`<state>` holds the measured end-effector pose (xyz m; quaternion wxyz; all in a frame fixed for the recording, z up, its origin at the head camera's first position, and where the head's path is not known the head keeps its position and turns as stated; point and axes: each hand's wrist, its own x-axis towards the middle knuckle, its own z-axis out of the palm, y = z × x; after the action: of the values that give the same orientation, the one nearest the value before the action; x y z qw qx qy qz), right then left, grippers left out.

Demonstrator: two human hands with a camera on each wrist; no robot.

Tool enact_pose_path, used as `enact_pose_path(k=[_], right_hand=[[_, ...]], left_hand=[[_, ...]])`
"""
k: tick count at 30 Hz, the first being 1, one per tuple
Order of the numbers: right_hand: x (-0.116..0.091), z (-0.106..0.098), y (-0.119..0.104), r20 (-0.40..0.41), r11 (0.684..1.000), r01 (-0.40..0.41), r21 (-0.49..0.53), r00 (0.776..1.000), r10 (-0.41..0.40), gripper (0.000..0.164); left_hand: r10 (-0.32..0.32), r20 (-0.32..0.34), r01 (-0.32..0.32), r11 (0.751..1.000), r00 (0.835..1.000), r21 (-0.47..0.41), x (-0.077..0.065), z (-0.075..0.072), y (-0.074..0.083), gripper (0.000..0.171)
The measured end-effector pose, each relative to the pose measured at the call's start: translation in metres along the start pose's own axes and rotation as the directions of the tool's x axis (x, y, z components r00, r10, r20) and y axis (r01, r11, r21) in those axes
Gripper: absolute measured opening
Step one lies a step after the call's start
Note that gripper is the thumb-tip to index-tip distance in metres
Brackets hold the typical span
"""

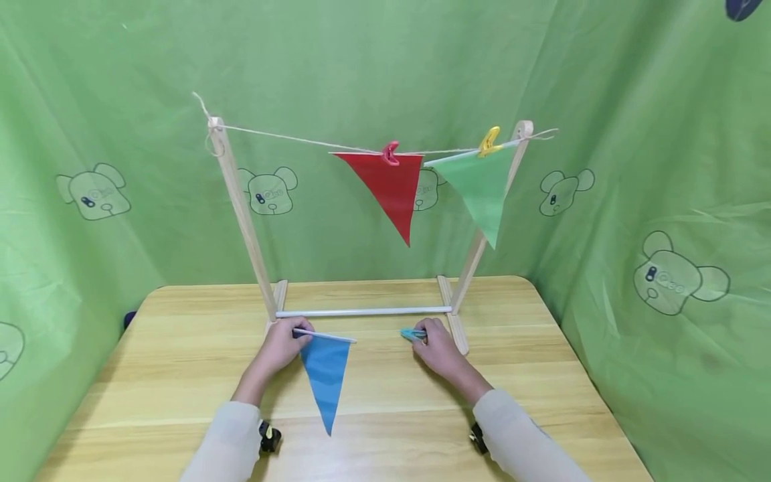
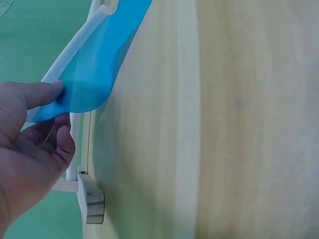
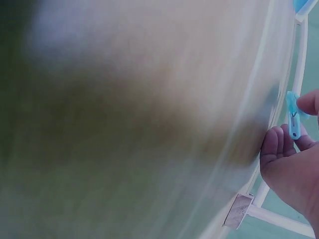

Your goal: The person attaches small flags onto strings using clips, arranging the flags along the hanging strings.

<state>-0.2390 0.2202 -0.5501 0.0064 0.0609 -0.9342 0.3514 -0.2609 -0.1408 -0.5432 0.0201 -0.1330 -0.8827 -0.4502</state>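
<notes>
My left hand (image 1: pixel 284 345) pinches one top corner of a blue triangular flag (image 1: pixel 327 378), whose white-edged top points right and whose tip hangs down. In the left wrist view the thumb presses on the flag's white edge (image 2: pixel 75 47). On the right, my right hand (image 1: pixel 440 345) holds a light-blue clothespin (image 1: pixel 412 333) between thumb and fingers; the right wrist view shows the clothespin (image 3: pixel 293 114) from the side. Above both hands, a red flag (image 1: pixel 388 184) hangs from a string (image 1: pixel 289 137) by a red clothespin (image 1: pixel 390 154). Beside it hangs a green flag (image 1: pixel 482 184) with a yellow clothespin (image 1: pixel 490 142).
The string runs between a left wooden post (image 1: pixel 243 214) and a right wooden post (image 1: pixel 476 261). A white bar (image 1: pixel 361 312) joins their feet near the back of the wooden table (image 1: pixel 385 435). Green curtains (image 1: pixel 361 53) with bear drawings surround the table.
</notes>
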Motion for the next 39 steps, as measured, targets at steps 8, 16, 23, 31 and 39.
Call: enact_pose_path(k=[8,16,23,31,39], right_hand=[[-0.004,-0.004,0.001,-0.026,0.999,0.008,0.039,1.0,-0.007,0.023],[-0.003,-0.004,-0.002,-0.106,0.993,0.044,0.105,0.994,-0.033,0.028],[-0.005,-0.011,-0.009,-0.149,0.991,0.04,0.131,0.989,-0.02,0.03],[-0.01,-0.025,-0.02,-0.176,0.982,0.07,0.177,0.984,-0.038,0.03],[-0.011,-0.039,-0.033,-0.175,0.979,0.092,0.18,0.983,-0.061,0.035]], left_hand=[[-0.048,-0.024,0.044,0.988,0.999,-0.146,-0.003,0.003,0.005,0.008],[-0.113,-0.045,0.101,0.97,0.993,-0.222,-0.005,-0.004,0.012,0.008],[-0.104,-0.057,0.087,0.966,0.993,-0.242,-0.001,-0.005,0.024,0.009],[-0.075,-0.085,0.052,0.968,0.994,-0.246,0.0,-0.007,0.036,0.009],[-0.053,-0.077,0.029,0.956,0.996,-0.291,-0.001,-0.012,0.051,0.01]])
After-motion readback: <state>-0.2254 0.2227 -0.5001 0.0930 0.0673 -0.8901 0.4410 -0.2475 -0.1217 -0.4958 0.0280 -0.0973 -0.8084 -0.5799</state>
